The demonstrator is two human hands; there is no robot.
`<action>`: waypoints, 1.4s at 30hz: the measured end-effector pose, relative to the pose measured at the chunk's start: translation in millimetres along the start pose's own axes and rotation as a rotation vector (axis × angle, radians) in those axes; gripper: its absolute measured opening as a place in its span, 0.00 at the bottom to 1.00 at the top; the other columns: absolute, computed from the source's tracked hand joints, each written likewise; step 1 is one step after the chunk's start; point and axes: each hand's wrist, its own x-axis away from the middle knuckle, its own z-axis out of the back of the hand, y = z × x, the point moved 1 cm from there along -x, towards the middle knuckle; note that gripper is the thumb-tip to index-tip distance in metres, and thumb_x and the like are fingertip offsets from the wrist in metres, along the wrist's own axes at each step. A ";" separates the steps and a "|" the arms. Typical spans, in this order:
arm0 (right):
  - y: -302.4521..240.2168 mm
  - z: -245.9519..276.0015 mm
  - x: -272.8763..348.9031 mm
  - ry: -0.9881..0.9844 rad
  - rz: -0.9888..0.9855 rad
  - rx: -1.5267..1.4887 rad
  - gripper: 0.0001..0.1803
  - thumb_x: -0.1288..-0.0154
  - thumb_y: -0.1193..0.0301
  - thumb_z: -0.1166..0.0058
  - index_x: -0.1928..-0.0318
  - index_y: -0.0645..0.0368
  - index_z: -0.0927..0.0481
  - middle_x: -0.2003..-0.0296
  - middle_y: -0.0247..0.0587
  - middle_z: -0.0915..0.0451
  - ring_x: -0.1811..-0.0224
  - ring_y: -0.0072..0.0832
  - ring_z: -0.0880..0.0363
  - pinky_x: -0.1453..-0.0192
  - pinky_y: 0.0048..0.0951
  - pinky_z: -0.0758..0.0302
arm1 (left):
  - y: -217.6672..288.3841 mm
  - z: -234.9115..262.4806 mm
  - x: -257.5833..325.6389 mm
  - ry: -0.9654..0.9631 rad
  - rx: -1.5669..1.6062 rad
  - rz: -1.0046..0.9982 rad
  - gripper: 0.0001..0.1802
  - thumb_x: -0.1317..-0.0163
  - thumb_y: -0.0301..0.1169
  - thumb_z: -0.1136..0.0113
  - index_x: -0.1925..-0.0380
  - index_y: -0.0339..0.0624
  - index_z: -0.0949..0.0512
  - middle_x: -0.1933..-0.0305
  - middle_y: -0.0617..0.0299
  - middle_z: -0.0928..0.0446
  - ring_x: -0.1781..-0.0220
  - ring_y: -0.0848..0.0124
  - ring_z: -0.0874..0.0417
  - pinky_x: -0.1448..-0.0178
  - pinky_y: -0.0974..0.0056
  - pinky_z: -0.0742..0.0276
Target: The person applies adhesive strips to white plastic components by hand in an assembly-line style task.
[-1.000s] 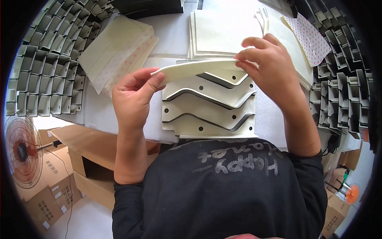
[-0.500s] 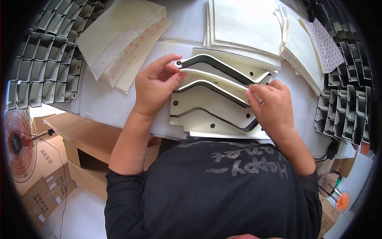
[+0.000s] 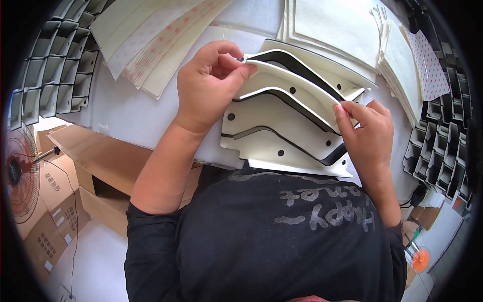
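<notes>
Near the table's front edge lies a cream-white moulded piece (image 3: 274, 121) with black bent edges and round dark holes. Its walls rise as wavy ridges. Along the upper part a thin cream-white curved sheet (image 3: 297, 83) stands tilted, its top edge bowed. My left hand (image 3: 209, 83) is closed, pinching the sheet's left end between thumb and fingers. At the other end my right hand (image 3: 370, 126) pinches the sheet's right corner, also closed. Whether the sheet is loose or part of the moulded piece cannot be made out.
Cream sheets (image 3: 332, 30) are stacked behind the piece, with fanned sheets (image 3: 156, 50) at the far left and a pink-dotted sheet (image 3: 427, 65) at the right. Dark-edged trays (image 3: 60, 70) are stacked on both sides. Cardboard boxes (image 3: 105, 156) and a fan (image 3: 20, 173) stand lower left.
In the picture, the moulded piece and my right hand sit farther right, and the piece is tilted more. My left hand is higher. Both hands still pinch the sheet, which shows more of its face.
</notes>
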 end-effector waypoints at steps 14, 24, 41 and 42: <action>5.2 26.1 -2.8 0.063 0.291 -0.188 0.09 0.53 0.75 0.32 0.68 0.58 0.16 0.79 0.35 0.23 0.74 0.29 0.25 0.63 0.30 0.29 | 21.5 28.2 5.3 -0.162 0.107 -0.154 0.12 0.45 0.18 0.35 0.59 0.37 0.20 0.63 0.62 0.25 0.61 0.75 0.23 0.54 0.72 0.25; 2.6 74.5 -11.8 -0.560 -0.167 -0.608 0.10 0.44 0.69 0.38 0.75 0.63 0.17 0.79 0.50 0.25 0.75 0.42 0.25 0.69 0.36 0.29 | 110.4 52.0 12.1 -0.214 0.240 -0.293 0.14 0.42 0.16 0.39 0.55 0.35 0.21 0.64 0.63 0.23 0.65 0.76 0.22 0.58 0.73 0.25; -42.8 91.5 14.3 -0.393 0.684 -0.391 0.25 0.35 0.61 0.47 0.87 0.59 0.29 0.88 0.44 0.33 0.85 0.47 0.31 0.77 0.43 0.31 | 130.9 3.6 -59.4 0.392 -0.124 -0.198 0.37 0.41 0.56 0.39 0.94 0.38 0.36 0.91 0.71 0.40 0.84 0.80 0.42 0.79 0.68 0.45; -43.1 94.1 12.3 -0.450 0.680 -0.507 0.23 0.35 0.62 0.47 0.86 0.61 0.28 0.87 0.47 0.31 0.83 0.48 0.29 0.75 0.44 0.30 | 136.3 -1.8 -61.0 0.357 -0.167 -0.243 0.38 0.41 0.58 0.39 0.95 0.36 0.35 0.92 0.70 0.40 0.85 0.79 0.40 0.79 0.66 0.44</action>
